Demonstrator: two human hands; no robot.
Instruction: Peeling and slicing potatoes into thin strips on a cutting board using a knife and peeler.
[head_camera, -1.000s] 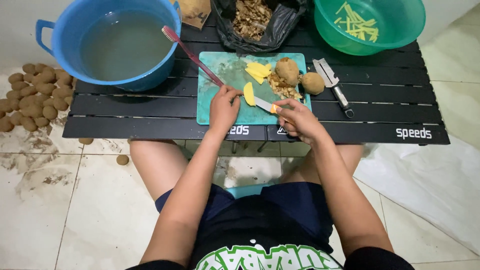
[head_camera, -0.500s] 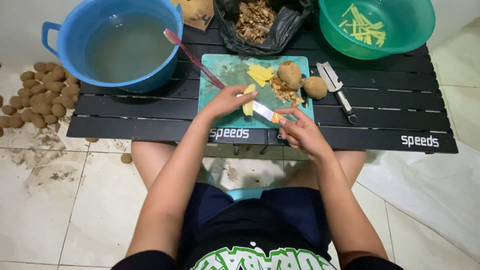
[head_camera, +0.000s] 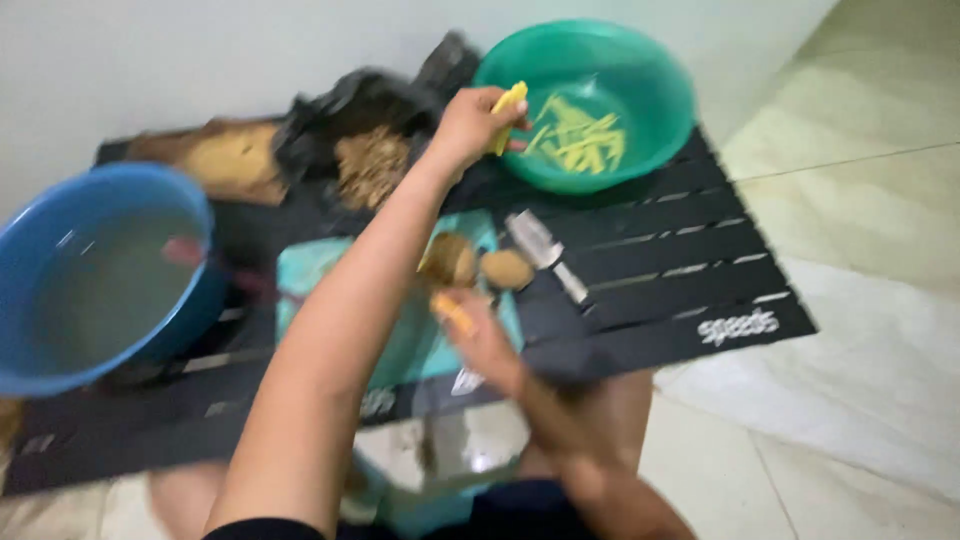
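The left hand (head_camera: 468, 125) pinches yellow potato strips (head_camera: 507, 104) at the green bowl's (head_camera: 655, 125) rim, beside strips already collected inside, while the right hand (head_camera: 480, 335) grips an orange-handled knife (head_camera: 452, 312) over the teal cutting board (head_camera: 305, 270).

Beside the left hand (head_camera: 468, 125), an open black plastic bag (head_camera: 345, 115); below-right of it, a white logo (head_camera: 738, 325) on the table's front slat (head_camera: 640, 345).

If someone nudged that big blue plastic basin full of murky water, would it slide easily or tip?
The big blue plastic basin looks nearly full of water, so it is probably heavy and would resist a light nudge. It is wide and low, so tipping seems unlikely, though the water might slosh over the rim. It hangs over the edge of the black slatted table, so a hard shove could be risky.
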